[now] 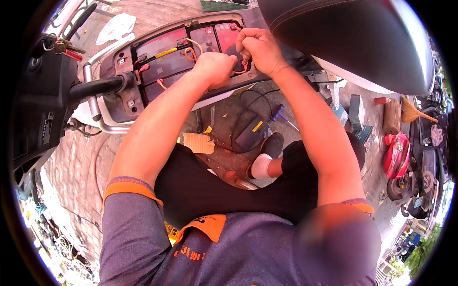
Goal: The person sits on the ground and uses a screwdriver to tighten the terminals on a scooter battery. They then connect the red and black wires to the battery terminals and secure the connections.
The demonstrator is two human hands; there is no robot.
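An open scooter battery compartment (114, 62) holds several grey batteries (160, 40) with red and orange wires (189, 55) and red terminal caps. My left hand (214, 69) is closed over the right part of the batteries, beside a red-wired terminal (244, 64); what its fingers grip is hidden. My right hand (257, 50) is just above and right of it at the compartment's right end, fingers curled and pressed together near the terminals; I cannot make out what they hold.
The black raised seat (348, 38) is at upper right, the handlebar column (95, 88) at left. Below the scooter lie a black charger-like box (250, 133), a blue-handled tool (281, 114) and cardboard (198, 143). A broom (415, 110), wooden block (392, 117) and red part (396, 152) sit at right.
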